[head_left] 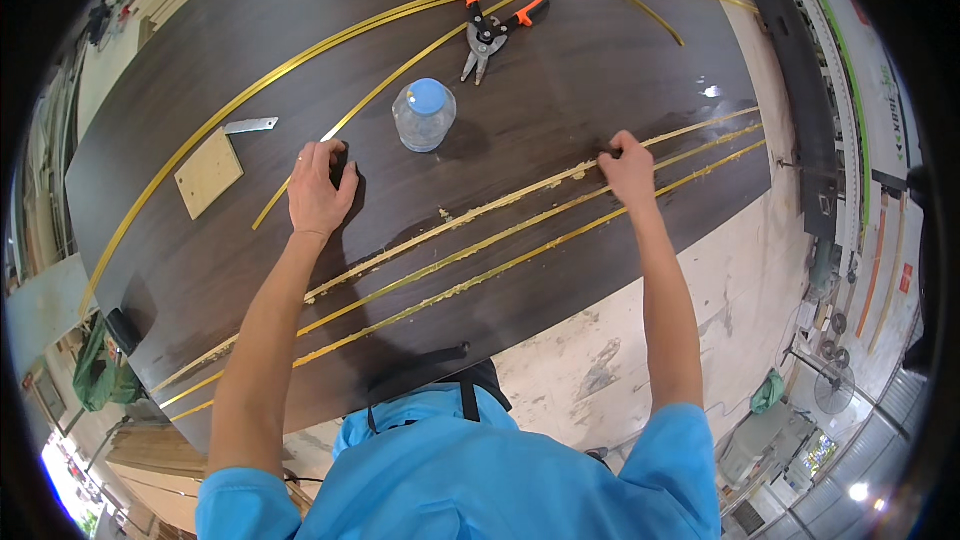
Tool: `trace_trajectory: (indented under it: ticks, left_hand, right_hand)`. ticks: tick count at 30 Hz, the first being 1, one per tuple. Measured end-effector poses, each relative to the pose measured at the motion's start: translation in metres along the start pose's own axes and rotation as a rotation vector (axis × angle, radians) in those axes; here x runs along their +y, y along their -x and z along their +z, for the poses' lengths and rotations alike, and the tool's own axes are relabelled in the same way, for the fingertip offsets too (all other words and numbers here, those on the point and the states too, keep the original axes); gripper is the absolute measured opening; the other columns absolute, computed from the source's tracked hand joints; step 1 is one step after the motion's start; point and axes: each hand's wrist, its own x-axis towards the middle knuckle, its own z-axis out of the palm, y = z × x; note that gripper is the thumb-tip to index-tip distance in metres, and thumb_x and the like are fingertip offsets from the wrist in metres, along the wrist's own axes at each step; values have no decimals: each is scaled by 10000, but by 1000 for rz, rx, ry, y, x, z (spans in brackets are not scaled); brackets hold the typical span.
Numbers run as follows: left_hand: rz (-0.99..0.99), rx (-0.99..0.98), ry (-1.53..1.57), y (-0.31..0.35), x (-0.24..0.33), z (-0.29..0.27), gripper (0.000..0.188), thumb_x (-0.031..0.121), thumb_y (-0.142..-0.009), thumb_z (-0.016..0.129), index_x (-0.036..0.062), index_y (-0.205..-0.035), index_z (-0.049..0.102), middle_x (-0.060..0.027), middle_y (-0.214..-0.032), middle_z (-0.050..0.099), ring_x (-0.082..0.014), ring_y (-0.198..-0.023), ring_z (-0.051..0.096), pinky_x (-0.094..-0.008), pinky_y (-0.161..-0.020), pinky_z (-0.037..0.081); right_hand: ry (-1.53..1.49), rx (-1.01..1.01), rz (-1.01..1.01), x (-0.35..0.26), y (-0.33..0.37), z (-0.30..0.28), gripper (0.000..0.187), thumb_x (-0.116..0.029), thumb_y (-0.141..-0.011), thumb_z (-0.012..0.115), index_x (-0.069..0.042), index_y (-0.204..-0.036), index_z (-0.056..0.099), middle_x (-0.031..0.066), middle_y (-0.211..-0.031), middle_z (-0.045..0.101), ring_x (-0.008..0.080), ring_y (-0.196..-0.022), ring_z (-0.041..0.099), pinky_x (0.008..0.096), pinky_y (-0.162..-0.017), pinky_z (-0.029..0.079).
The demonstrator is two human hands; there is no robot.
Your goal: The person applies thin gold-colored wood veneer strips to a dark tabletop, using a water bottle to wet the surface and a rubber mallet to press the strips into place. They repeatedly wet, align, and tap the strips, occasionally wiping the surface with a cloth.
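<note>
My right hand [630, 170] is closed in a pinch over the upper of three long lines inlaid across a dark brown board [540, 70]; what its fingers hold, if anything, is hidden. This upper line [480, 210] is pale yellow with ragged crumbs along it. Below it run two gold strips [470, 248] with rough yellowish residue at their edges. My left hand [322, 190] lies on the board, fingers bent and thumb apart, over a loose thin gold strip [400, 72] that slants up and away. No object shows in its grasp.
A clear bottle with a blue cap [424, 118] stands mid-board. Beyond it lie orange-handled snips [484, 35] across long gold strips [330, 43]. A try square with a wooden block [209, 174] is at left, a short gold offcut [650, 18] at far right.
</note>
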Motion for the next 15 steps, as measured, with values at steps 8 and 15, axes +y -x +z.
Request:
trace_trajectory:
  ticks: [8,15]
  left_hand:
    - [-7,6,1,-1,0,0,276,169,-875,740,80,-1116,638,-105,-926,593,-296,-881,634,-439,-791,518]
    - [-15,-38,-20,2,-1,-2,268,176,-885,731,83,-1116,633,-104,-948,603,-295,-895,635,-436,-794,522]
  right_hand:
    - [-93,-277,-113,5,-1,-4,253,-151,-801,749,-7,-968,623,236,-907,689,446,-891,677,475,-792,528]
    - [79,2,-9,16,-16,-15,250,-138,-804,753,-4,-967,617,236,-877,670,461,-890,661,482,-806,527]
